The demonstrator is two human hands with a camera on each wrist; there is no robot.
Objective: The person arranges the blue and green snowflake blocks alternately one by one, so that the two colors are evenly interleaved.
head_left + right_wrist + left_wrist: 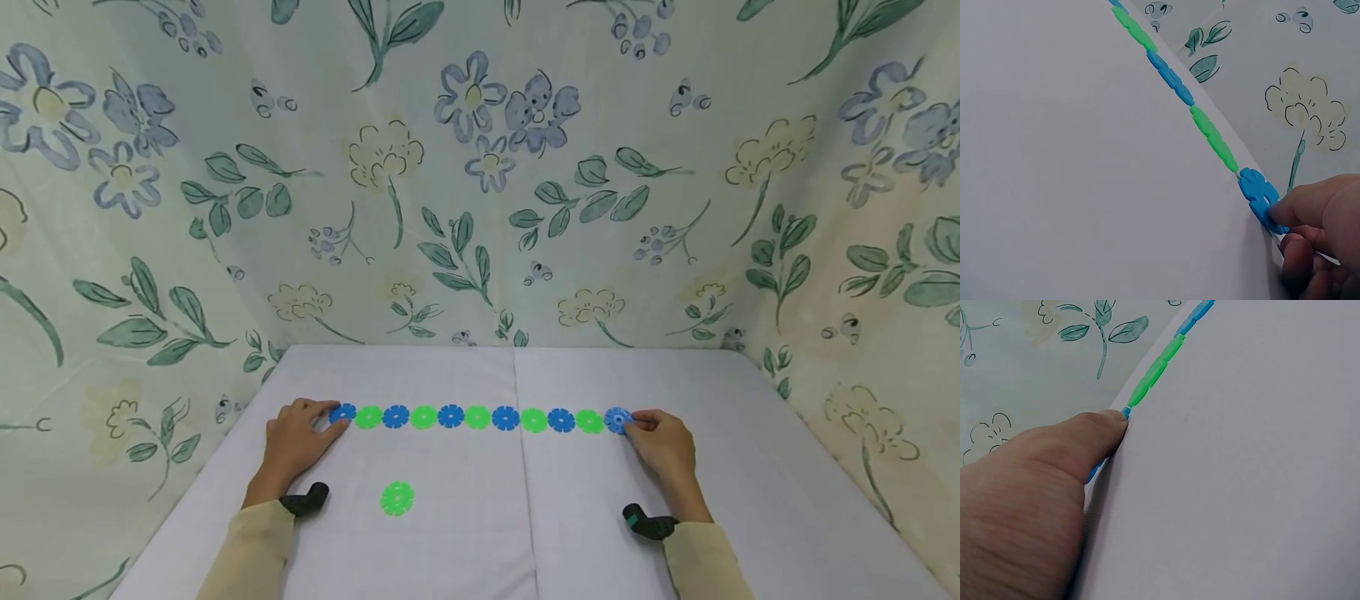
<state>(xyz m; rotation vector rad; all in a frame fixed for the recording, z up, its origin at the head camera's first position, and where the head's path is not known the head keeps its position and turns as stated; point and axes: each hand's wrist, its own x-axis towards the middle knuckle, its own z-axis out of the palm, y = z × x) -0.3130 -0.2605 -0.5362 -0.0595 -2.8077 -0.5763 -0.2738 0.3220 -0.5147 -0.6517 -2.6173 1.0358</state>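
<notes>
A row of blue and green notched plastic discs, green ones such as this green disc [364, 419] alternating with blue, runs left to right across the white table. At its left end my left hand [294, 442] holds the end blue disc [342, 412] between thumb and forefinger. In the left wrist view the thumb [1100, 431] hides most of that disc. My right hand [667, 450] pinches the blue disc [1254, 187] at the right end, its face tilted up a little in the right wrist view. Nearer me lies a single green disc [387, 498], apart from the row.
The white cloth-covered table [450, 550] has a crease running front to back right of its middle. Flower-patterned curtain [480, 250] closes off the back and both sides. Each wrist carries a black camera mount, such as the right mount [648, 523].
</notes>
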